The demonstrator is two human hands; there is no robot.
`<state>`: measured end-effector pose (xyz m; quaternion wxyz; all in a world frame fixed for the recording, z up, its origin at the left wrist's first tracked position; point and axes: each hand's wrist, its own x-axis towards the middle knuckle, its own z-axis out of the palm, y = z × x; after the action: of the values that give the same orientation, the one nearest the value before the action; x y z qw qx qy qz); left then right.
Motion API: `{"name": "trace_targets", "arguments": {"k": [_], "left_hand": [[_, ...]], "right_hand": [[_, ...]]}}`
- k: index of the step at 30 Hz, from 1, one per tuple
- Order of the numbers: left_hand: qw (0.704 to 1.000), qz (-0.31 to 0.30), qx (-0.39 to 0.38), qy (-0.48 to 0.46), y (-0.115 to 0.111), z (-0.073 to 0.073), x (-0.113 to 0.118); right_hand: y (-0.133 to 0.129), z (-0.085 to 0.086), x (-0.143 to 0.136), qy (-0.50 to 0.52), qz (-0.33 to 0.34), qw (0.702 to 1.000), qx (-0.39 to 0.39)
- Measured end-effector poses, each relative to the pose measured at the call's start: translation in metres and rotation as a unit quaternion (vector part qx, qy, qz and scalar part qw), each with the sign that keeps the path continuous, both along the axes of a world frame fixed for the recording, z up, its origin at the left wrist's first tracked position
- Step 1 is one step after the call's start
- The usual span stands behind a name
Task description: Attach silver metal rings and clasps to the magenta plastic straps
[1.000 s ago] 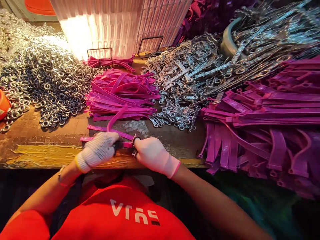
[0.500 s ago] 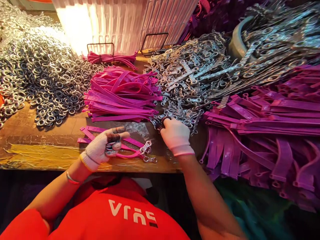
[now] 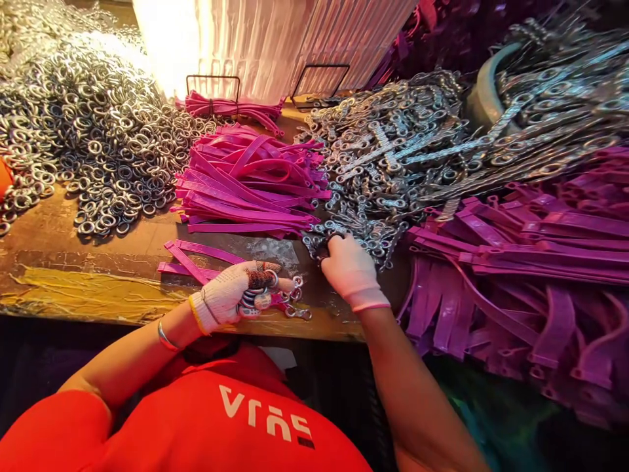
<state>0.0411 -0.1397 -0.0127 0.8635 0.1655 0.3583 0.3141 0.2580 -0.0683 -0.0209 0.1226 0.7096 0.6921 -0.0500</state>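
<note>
My left hand (image 3: 228,294), in a white knit glove with dark fingertips, is closed around several metal rings (image 3: 249,303) above the table's front edge. Under and beside it lie loose pink straps (image 3: 189,263); small metal links (image 3: 297,313) show just past its fingertips. My right hand (image 3: 348,267), gloved as well, reaches into the near edge of the pile of metal links (image 3: 366,226). Its fingers are curled in, and what they pinch is hidden. Just behind both hands is a heap of pink straps (image 3: 246,190).
A large mound of metal rings (image 3: 113,144) covers the left. Purple straps (image 3: 540,242) are piled at the right and hang over the edge. Behind stand a pale ribbed panel (image 3: 255,46), wire stands (image 3: 213,77) and a round container rim (image 3: 484,85) amid long metal strips.
My left hand has moved right, over the pink straps and closer to the links, and the rings in it show more clearly. The right hand stays at the link pile. The view has shifted slightly.
</note>
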Motion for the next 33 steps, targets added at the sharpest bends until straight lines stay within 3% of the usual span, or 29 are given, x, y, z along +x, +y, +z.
{"name": "trace_targets", "arguments": {"k": [7,12,14,16,19,22,27,29,33], "left_hand": [[0.993,0.029,0.082,0.079,-0.011,-0.01,0.002],[0.971,0.049,0.136,0.189,-0.018,-0.003,-0.006],[0.955,0.048,0.17,0.239,-0.02,0.0,-0.011],[0.941,0.065,0.193,0.272,-0.021,0.002,-0.015],[0.931,0.079,0.216,0.282,-0.021,0.003,-0.017],[0.941,0.066,0.224,0.245,-0.021,0.003,-0.019],[0.96,0.039,0.182,0.21,-0.023,-0.002,-0.021],[0.956,0.02,0.19,0.224,-0.024,-0.003,-0.021],[0.952,-0.001,0.217,0.215,-0.023,-0.002,-0.023]], "right_hand": [[0.003,-0.009,0.003,0.072,-0.032,0.997,-0.016],[-0.013,-0.015,0.008,0.085,-0.01,0.993,0.085],[-0.026,-0.01,0.003,0.173,-0.019,0.978,0.115],[-0.043,-0.001,-0.008,0.346,-0.013,0.933,0.099],[-0.067,0.016,-0.032,0.573,0.001,0.819,-0.015],[-0.081,0.023,-0.055,0.653,-0.03,0.752,-0.084],[-0.087,0.01,-0.07,0.725,-0.145,0.672,-0.048],[-0.088,0.005,-0.07,0.719,-0.135,0.681,-0.024],[-0.09,0.002,-0.064,0.625,-0.01,0.78,0.016]]}}
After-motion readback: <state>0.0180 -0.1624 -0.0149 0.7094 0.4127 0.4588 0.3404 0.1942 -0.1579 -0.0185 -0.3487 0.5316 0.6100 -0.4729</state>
